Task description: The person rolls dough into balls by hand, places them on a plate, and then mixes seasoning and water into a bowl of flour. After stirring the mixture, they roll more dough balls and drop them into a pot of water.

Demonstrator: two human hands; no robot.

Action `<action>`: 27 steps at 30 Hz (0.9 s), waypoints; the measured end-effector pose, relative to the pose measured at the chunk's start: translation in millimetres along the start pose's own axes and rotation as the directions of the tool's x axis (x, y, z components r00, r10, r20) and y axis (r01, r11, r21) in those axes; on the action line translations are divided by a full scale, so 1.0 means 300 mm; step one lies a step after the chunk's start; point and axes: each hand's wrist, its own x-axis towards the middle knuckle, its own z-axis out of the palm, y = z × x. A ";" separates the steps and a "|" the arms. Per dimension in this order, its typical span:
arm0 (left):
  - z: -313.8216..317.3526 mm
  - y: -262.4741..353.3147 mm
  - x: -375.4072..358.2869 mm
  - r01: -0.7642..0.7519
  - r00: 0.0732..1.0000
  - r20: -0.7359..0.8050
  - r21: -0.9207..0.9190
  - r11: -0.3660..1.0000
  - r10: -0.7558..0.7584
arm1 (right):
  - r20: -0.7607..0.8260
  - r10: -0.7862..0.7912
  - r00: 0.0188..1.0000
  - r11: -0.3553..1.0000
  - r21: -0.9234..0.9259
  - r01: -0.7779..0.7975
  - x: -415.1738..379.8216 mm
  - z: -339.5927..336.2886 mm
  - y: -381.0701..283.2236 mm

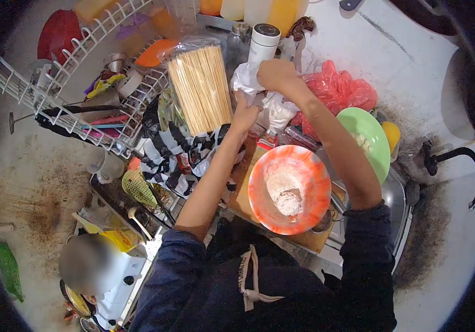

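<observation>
A white, partly see-through plastic bag (247, 77) is stretched between my two hands at the back of the counter. My left hand (243, 114) pinches its lower part, fingers closed. Higher up and to the right, my right hand (278, 76) is a fist around the bag's other side. What the bag holds cannot be made out. Nearer my body, an orange-and-white bowl (257, 193) contains white powder (289, 202) resembling flour. Just left of my hands leans a clear pack of wooden skewers (199, 88). Behind them stands a white thermos (263, 43).
To the right are a red plastic bag (337, 91), a green plate (378, 157) with small white pieces, and a sink (395, 205) with a black faucet (458, 152). At left are a white dish rack (55, 110), a yellow-green strainer (137, 187) and a stove (117, 293).
</observation>
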 end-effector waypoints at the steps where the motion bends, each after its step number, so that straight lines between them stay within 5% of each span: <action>1: -0.005 -0.013 0.004 0.002 1.000 -0.002 0.001 1.000 -0.002 | 0.056 0.030 0.998 0.996 0.086 -0.035 0.003 0.012 0.011; 5: 0.008 -0.044 0.026 -0.099 0.991 -0.081 0.134 0.986 0.111 | 0.098 0.100 0.990 0.941 0.315 -0.126 0.042 0.089 0.086; 10: 0.015 -0.033 0.017 -0.091 0.987 -0.123 0.088 0.992 0.102 | 0.136 0.001 0.991 0.951 0.306 -0.043 0.094 0.110 0.189; 13: 0.046 0.036 -0.022 -0.126 0.955 -0.227 0.269 0.955 0.190 | 0.125 -0.022 0.992 0.950 0.312 -0.019 0.077 0.082 0.223; 15: 0.044 0.071 -0.040 -0.272 0.910 -0.223 0.315 0.909 0.350 | 0.107 -0.007 0.994 0.943 0.332 -0.029 0.055 0.055 0.243; 18: 0.027 0.063 -0.002 -0.436 0.809 -0.257 0.343 0.832 0.529 | 0.026 -0.203 0.979 0.919 0.349 0.181 0.009 -0.003 0.257; 21: 0.043 0.107 -0.024 -0.394 0.817 -0.276 0.374 0.840 0.506 | -0.120 -0.164 0.979 0.933 0.305 0.193 -0.005 0.002 0.270; 23: 0.056 0.141 -0.050 -0.391 0.836 -0.228 0.390 0.834 0.499 | -0.044 0.128 0.991 0.901 0.423 -0.098 -0.022 -0.022 0.253; 27: 0.074 0.190 -0.078 -0.411 0.870 -0.081 0.427 0.805 0.487 | -0.045 0.232 0.972 0.926 0.317 -0.207 -0.064 -0.092 0.217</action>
